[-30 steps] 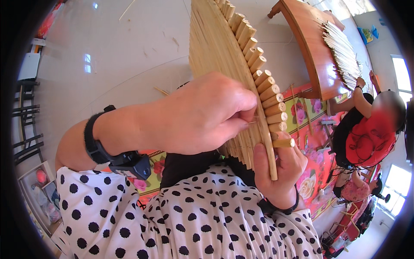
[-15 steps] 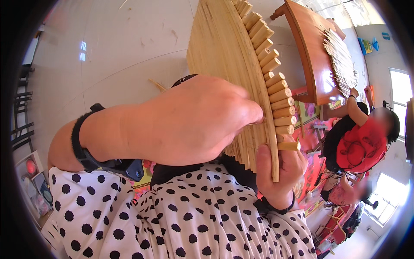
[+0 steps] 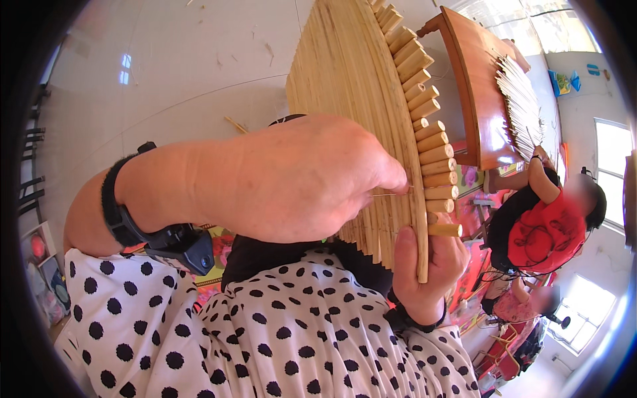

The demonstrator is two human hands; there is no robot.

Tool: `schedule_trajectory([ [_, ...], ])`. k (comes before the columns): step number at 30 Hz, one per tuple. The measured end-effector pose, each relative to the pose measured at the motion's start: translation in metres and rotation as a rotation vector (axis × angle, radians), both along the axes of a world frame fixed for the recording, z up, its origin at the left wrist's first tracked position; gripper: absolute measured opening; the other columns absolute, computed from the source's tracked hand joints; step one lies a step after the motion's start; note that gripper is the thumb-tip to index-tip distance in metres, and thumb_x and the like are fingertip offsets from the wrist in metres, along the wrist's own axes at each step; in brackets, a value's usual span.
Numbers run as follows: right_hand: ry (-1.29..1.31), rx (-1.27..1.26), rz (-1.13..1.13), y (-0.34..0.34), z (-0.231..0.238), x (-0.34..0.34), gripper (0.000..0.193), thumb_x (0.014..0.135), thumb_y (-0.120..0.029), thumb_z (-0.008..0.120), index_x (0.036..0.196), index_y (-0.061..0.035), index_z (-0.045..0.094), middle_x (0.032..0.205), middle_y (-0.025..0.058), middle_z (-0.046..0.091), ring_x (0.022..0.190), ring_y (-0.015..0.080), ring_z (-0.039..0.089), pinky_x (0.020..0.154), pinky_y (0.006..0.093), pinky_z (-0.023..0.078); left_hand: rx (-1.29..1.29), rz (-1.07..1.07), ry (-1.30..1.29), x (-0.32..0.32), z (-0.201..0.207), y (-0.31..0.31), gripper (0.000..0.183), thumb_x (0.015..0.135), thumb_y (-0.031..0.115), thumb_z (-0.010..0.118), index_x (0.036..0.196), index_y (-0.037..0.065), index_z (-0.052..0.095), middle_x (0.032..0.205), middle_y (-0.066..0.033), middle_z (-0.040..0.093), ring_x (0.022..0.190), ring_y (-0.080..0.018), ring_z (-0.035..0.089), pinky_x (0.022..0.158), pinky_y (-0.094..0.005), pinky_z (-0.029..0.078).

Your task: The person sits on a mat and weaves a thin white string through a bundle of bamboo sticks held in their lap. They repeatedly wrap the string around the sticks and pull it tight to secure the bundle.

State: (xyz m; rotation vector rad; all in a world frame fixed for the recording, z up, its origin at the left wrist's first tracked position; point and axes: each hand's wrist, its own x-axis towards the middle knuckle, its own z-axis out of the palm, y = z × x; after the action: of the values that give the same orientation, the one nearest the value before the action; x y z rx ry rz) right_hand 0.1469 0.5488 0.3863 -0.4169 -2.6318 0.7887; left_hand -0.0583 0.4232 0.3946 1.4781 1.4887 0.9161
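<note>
A pale yellow mat of reed stalks (image 3: 352, 73), laid side by side and bound together, stretches away from my lap, its cut round ends sticking out along the right edge. My left hand (image 3: 305, 179) reaches over it from the left, fingertips pinched on a thin strand (image 3: 390, 194) near the last stalks. My right hand (image 3: 439, 275) grips the mat's near right corner, thumb on top along the outermost stalk (image 3: 421, 245) and fingers underneath. One short stalk end (image 3: 444, 230) juts out beside the right fingers. The left fingertips are partly hidden by the back of that hand.
A brown wooden table (image 3: 474, 99) at the far right bears a heap of thin pale sticks (image 3: 521, 99). One person in a red shirt (image 3: 547, 229) reaches to it; another person (image 3: 527, 298) sits behind. Stalk scraps (image 3: 235, 125) lie on the tiled floor.
My left hand has shifted slightly, and more of the thin strand shows at its fingertips. The right hand keeps its hold on the mat's corner. The whole view has tilted a little.
</note>
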Motion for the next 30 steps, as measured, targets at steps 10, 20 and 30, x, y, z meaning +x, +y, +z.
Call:
schedule_trajectory([
  [10,0.044,0.03,0.018,0.002,-0.004,0.0,0.013,0.077,-0.002,0.067,0.086,0.0022,0.059,0.071,0.0135,0.059,0.055,0.0286,0.056,0.051,0.0333,0.046,0.344,0.023,0.499,-0.002,-0.004,-0.002,0.014,0.076,-0.001,0.063,0.091,0.0,0.063,0.078,-0.0102,0.05,0.063,-0.0299,0.057,0.053,-0.0389,0.046],
  [20,0.047,0.051,0.006,0.003,-0.002,-0.002,0.012,0.076,-0.001,0.067,0.083,0.0026,0.058,0.069,0.0128,0.058,0.052,0.0272,0.055,0.049,0.0325,0.044,0.6,0.189,0.668,0.013,-0.01,0.006,0.015,0.072,0.005,0.063,0.068,0.004,0.048,0.071,-0.0071,0.039,0.055,-0.0189,0.051,0.045,-0.0329,0.041],
  [30,0.068,0.076,0.0,0.002,-0.005,0.003,0.021,0.075,-0.002,0.068,0.094,0.0056,0.062,0.081,0.0181,0.066,0.061,0.0289,0.064,0.053,0.0316,0.05,0.58,0.118,0.684,0.012,-0.008,0.012,0.012,0.073,0.009,0.062,0.07,0.004,0.052,0.073,-0.0055,0.046,0.062,-0.0191,0.058,0.047,-0.0322,0.046],
])
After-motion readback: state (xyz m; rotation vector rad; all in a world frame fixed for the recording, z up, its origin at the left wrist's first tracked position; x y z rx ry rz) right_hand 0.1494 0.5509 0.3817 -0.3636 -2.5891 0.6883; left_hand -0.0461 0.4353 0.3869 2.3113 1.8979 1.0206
